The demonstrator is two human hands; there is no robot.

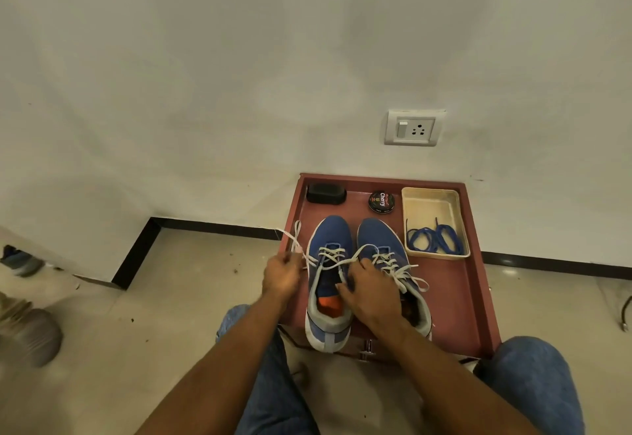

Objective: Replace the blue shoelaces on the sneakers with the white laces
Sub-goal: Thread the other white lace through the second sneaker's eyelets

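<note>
Two blue sneakers stand side by side on a reddish-brown tray (455, 297), toes toward the wall. The left sneaker (328, 239) and the right sneaker (379, 236) both carry white laces. My left hand (282, 275) pinches a white lace end (294, 239) pulled out to the left of the left sneaker. My right hand (371, 294) rests between the shoes with its fingers curled at the left sneaker's tongue, and a white lace runs over it. The blue laces (434, 239) lie coiled in a cream tray (431, 202) at the back right.
A black brush (325, 194) and a round shoe-polish tin (382, 202) sit at the tray's far edge. A wall with a socket (413, 128) is just behind. My knees in jeans flank the tray. Someone's shoes (27, 332) are at the far left on the tiled floor.
</note>
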